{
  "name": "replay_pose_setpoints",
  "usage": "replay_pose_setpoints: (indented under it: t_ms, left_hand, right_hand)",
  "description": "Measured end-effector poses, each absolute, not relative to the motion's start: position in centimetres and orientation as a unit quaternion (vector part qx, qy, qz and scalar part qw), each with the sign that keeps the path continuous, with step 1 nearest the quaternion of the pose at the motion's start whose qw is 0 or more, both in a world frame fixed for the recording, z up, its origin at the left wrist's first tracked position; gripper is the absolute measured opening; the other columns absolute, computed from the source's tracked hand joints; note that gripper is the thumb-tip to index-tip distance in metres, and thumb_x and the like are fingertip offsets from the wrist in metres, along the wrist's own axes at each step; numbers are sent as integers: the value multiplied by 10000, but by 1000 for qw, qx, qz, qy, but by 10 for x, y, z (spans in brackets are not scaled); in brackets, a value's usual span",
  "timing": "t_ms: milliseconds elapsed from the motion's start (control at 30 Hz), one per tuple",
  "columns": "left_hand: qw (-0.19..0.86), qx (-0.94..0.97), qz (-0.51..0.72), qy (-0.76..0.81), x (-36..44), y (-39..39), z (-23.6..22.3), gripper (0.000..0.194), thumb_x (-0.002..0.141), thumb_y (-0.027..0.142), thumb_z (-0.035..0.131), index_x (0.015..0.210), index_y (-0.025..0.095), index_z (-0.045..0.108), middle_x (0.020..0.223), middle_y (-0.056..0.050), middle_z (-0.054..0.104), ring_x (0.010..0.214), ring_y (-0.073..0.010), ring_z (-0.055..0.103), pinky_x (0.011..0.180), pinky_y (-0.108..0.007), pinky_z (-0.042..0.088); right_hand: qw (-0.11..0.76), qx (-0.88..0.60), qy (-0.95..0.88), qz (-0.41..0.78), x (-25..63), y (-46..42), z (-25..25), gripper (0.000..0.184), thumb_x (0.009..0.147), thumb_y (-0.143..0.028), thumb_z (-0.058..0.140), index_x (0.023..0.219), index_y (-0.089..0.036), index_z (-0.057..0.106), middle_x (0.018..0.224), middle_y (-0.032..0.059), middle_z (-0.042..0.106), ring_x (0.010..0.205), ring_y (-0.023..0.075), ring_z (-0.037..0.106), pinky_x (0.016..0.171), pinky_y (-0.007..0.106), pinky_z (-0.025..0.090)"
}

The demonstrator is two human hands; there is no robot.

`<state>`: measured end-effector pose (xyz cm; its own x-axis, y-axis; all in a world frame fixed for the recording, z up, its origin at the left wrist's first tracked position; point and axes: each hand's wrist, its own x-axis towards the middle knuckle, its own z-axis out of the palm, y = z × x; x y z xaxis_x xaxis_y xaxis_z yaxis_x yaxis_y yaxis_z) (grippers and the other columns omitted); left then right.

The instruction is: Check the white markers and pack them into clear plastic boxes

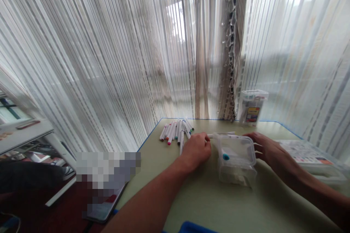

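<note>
A clear plastic box (pixel 236 178) rests on the table in front of me, with a teal-ended marker (pixel 225 157) inside it. My right hand (pixel 269 149) has its bent fingers against the box's right side, holding it. Just left of the box is my left hand (pixel 197 148), its fingers curled together. At its fingertips a white marker (pixel 210 135) shows, running partly behind the box; the grip is partly hidden. Several white markers with coloured ends lie in a loose pile (pixel 173 131) beyond my left hand.
A tall clear container (pixel 251 107) with a yellow label stands at the table's back right. A flat clear case (pixel 303 153) with a printed sheet lies beyond my right forearm. A blue object (pixel 195 227) shows at the front edge. Curtains (pixel 175 62) hang behind the table (pixel 147 174).
</note>
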<state>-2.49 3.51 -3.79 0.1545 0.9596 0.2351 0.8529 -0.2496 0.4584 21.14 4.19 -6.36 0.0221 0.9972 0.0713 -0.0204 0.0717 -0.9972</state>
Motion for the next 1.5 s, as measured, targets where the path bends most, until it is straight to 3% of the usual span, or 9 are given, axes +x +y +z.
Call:
replay_pose_setpoints:
  t_ms: [733,1067,1267,1500]
  left_hand:
    - [111,756,219,606,-24,35,-38,275,886,233,492,1011,190,733,1012,-122,770,939,-278,710,839,-372,545]
    - [107,762,210,604,-26,38,-42,262,898,248,498,1022,200,725,1024,-113,768,949,-269,708,860,-362,546]
    - [110,763,211,601,-25,38,-42,253,901,239,494,1002,199,722,1058,-125,764,1011,-282,703,901,-376,529]
    - [111,763,225,596,-27,38,-40,248,894,201,500,989,174,727,980,-125,765,912,-258,711,833,-349,529]
  right_hand:
    - [513,-480,-509,497,210,38,-62,330,963,-468,508,895,-202,693,1028,91,737,627,175,621,536,297,531]
    - [501,-485,-506,507,209,39,-61,347,918,-531,539,855,-218,675,936,97,748,602,206,638,508,321,531]
    - [500,-485,-500,514,212,41,-60,300,950,-439,507,881,-201,677,985,90,739,586,171,614,507,291,519]
    - [507,-490,-507,496,203,35,-54,322,956,-450,493,859,-186,649,986,87,718,579,144,579,531,276,490]
